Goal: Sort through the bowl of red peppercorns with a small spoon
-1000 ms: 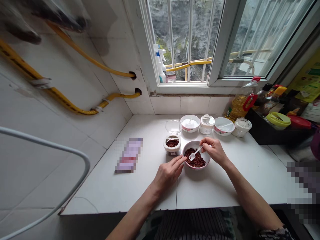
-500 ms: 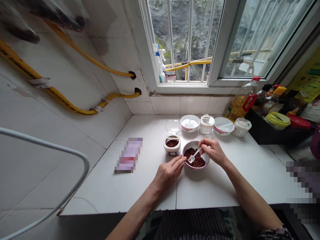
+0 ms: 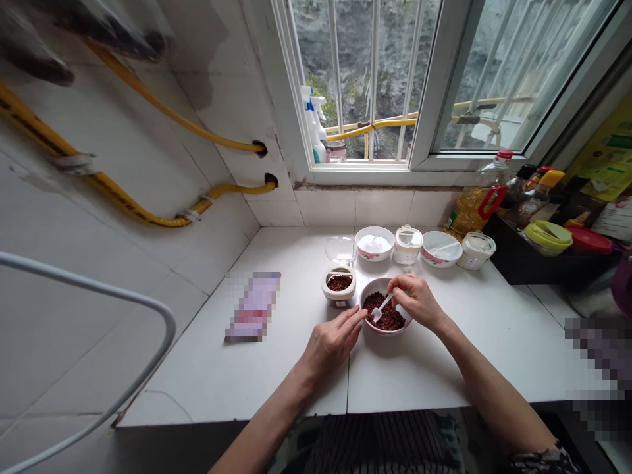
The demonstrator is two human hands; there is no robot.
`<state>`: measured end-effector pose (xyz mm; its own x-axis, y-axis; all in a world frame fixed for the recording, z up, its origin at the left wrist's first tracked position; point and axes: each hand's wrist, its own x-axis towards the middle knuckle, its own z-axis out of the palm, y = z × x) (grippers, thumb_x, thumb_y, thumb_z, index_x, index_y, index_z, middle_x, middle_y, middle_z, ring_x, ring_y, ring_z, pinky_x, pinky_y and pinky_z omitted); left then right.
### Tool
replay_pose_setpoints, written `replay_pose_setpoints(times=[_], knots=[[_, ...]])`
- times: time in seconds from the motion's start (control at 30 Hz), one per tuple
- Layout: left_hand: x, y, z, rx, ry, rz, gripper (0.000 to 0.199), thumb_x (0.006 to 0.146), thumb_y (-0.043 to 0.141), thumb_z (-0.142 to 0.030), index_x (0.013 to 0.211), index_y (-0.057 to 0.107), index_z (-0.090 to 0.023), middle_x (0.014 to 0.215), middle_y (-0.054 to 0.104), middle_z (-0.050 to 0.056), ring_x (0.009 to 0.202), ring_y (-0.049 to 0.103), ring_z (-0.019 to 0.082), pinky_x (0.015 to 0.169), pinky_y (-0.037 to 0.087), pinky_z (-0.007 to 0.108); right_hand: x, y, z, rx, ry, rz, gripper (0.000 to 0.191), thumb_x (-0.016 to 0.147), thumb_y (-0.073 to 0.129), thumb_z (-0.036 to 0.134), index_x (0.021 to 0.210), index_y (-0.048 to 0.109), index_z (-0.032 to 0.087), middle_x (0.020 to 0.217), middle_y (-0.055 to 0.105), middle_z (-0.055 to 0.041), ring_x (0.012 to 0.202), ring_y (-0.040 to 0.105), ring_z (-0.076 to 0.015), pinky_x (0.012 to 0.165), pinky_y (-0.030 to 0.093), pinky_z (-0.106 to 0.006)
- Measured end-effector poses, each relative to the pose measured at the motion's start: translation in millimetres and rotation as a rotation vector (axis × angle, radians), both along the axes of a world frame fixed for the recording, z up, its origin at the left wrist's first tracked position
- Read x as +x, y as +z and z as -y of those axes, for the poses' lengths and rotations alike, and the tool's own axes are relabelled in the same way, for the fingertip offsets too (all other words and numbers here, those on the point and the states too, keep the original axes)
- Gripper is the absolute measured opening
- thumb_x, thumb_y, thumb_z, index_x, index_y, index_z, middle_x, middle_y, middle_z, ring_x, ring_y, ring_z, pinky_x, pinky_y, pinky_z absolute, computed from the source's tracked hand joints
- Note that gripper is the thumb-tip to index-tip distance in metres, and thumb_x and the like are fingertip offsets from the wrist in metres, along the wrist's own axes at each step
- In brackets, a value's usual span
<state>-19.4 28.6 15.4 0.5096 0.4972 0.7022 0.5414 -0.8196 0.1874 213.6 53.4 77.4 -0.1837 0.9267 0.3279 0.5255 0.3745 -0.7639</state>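
Observation:
A bowl (image 3: 385, 333) with a pink rim stands on the counter, holding dark reddish-brown grains that look like Sichuan peppercorns (image 3: 391, 320). My left hand (image 3: 330, 345) holds the bowl by its left rim, the fingers nearly straight. Between the fingertips of my right hand (image 3: 417, 299) is the handle of a small white spoon (image 3: 378, 313), tilted down with its scoop at the grains. Left of the bowl's back edge sits a seasoning jar (image 3: 340, 296), its clear lid (image 3: 340, 249) raised, with the same kind of grains inside.
Behind are a bowl of white powder (image 3: 375, 253), a lidded jar (image 3: 408, 245), another bowl with white contents (image 3: 441, 257) and a second lidded jar (image 3: 476, 253). An oil bottle (image 3: 478, 201) and a black condiment rack (image 3: 523, 253) stand right. A blurred purple packet (image 3: 254, 306) lies left.
My right hand has shifted slightly left with the spoon, whose scoop sits a little further left and is turned somewhat. My left hand has stayed at the bowl's rim.

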Motion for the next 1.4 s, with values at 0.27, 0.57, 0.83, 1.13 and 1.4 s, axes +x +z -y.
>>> replay_pose_setpoints(times=[0.27,0.57,0.83,1.13,1.4], knots=[[-0.3,-2.0,-0.6,-0.017,-0.01,-0.002,0.031,0.1,0.047,-0.016,0.129,0.058,-0.016,0.114,0.074,0.013,0.096,0.075,0.02,0.076,0.064,0.027,5.2,5.3,-0.1,-0.187,-0.006,-0.257,0.013,0.073,0.048,0.022,0.071,0.061,0.02,0.052,0.061,0.0034,0.051,0.057,-0.0134,0.057,0.046,-0.025],[-1.1,-1.9,-0.6,-0.025,-0.012,0.0,0.033,0.1,0.048,-0.016,0.131,0.057,-0.017,0.115,0.073,0.013,0.098,0.075,0.02,0.078,0.064,0.027,3.0,0.5,-0.6,0.016,-0.013,0.033,0.017,0.075,0.049,0.016,0.067,0.062,0.024,0.054,0.066,0.0007,0.073,0.061,-0.0204,0.083,0.047,-0.036],[-1.9,-3.6,-0.7,-0.026,-0.01,-0.004,0.032,0.1,0.048,-0.017,0.13,0.058,-0.017,0.114,0.074,0.013,0.097,0.075,0.02,0.077,0.064,0.027,5.4,6.7,1.2,-0.161,0.028,-0.177,0.014,0.074,0.047,0.02,0.069,0.06,0.021,0.051,0.062,0.0033,0.05,0.058,-0.0141,0.057,0.046,-0.026],[-0.8,-3.2,-0.5,-0.026,-0.01,0.005,0.032,0.099,0.048,-0.016,0.13,0.058,-0.017,0.115,0.074,0.012,0.097,0.075,0.019,0.077,0.064,0.027,5.5,5.6,-0.1,0.008,-0.024,-0.03,0.017,0.076,0.049,0.016,0.066,0.06,0.022,0.051,0.064,0.0026,0.059,0.061,-0.0165,0.072,0.05,-0.03],[-0.3,-2.3,-0.4,-0.017,-0.013,0.007,0.03,0.1,0.048,-0.016,0.128,0.058,-0.016,0.115,0.074,0.012,0.096,0.075,0.019,0.075,0.064,0.027,4.3,2.4,-0.6,-0.11,0.011,-0.12,0.015,0.073,0.046,0.018,0.068,0.06,0.021,0.051,0.062,0.0037,0.049,0.059,-0.0142,0.055,0.046,-0.025]])
